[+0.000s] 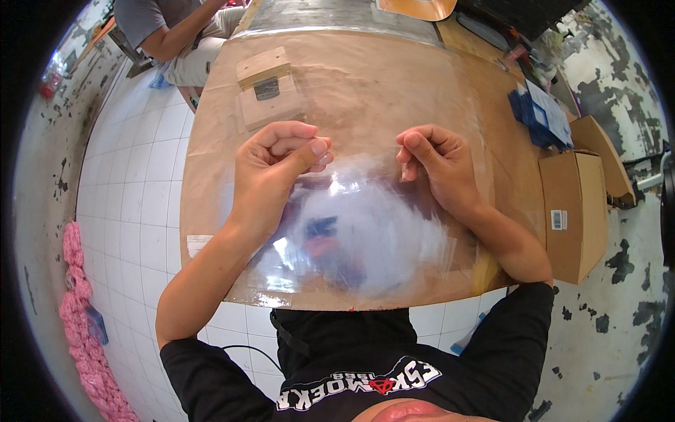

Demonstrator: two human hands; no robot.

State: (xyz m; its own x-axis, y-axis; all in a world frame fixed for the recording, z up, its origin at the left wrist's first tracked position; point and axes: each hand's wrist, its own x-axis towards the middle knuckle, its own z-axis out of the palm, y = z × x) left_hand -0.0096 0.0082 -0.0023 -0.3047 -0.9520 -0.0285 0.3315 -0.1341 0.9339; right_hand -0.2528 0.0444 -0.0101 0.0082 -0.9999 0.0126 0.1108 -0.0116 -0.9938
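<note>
Well inside table edges (190, 193), hands (278, 151) (441, 156) apart

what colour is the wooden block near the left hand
The wooden block is light tan; see head view.

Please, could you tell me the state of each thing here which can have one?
Left hand: fingers curled, thumb against them, nothing visibly held.
Right hand: also curled, nothing visibly held.
Table: covered in brown, glossy and whitish near the person.
Wooden block: resting on the table, untouched.
Cardboard box: standing; open or closed unclear.
Co-worker: seated.
</note>
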